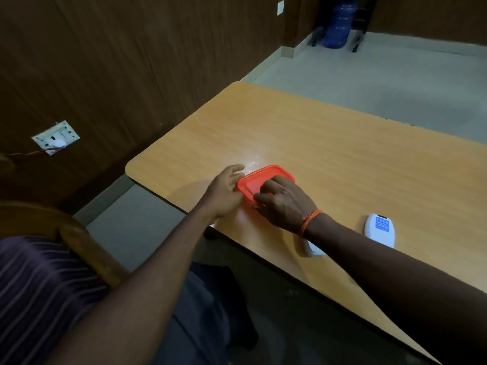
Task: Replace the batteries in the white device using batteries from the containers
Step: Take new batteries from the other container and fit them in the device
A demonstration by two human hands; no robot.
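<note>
The worktop [342, 159] carries the orange-lidded container [266, 176]. My left hand [226, 192] braces its side, fingers loosely spread, so my right hand [286, 205], fingers curled over its near rim, can pry. The white device [380, 230] waits rightward, untouched.

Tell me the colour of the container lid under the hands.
The lid is plain orange-red; the head view shows it.

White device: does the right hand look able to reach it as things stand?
Probably yes. The device lies on the table near the right hand, with nothing standing between them. The hand would only need to let go of the lid it grips.
</note>
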